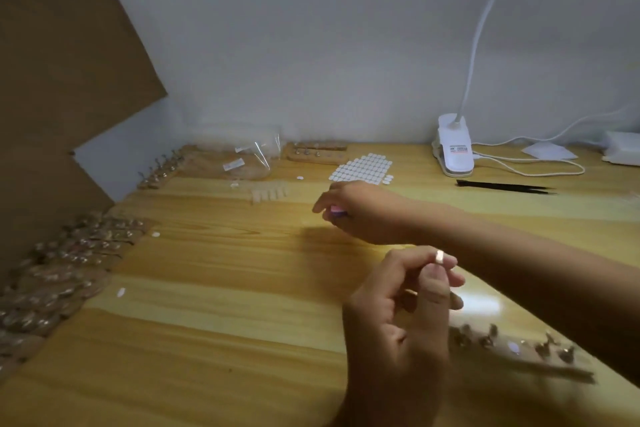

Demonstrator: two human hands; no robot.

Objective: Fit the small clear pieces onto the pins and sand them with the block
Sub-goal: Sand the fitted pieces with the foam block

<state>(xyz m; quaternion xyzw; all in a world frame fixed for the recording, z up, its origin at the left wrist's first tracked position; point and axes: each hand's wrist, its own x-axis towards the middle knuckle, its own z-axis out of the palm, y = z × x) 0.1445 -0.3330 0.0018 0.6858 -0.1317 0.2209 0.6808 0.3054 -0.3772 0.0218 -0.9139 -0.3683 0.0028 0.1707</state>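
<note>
My left hand [398,305] is raised low in the middle of the view and pinches a small pin with a clear piece [440,256] between thumb and fingertips. My right hand [356,210] reaches leftward across the table, its fingers curled round a small pink sanding block [336,211]. A wooden strip with pins [512,348] lies on the table just right of my left hand, under my right forearm. A row of loose clear pieces [268,192] lies farther back on the wooden table [207,288], left of my right hand.
Several wooden pin strips [69,253] line the left edge below a cardboard sheet [52,80]; one more strip [317,152] stands at the back. Nearby are plastic bags [242,156], a white sticker sheet [363,168], a clip lamp [453,149] with cable, and black tweezers [505,186].
</note>
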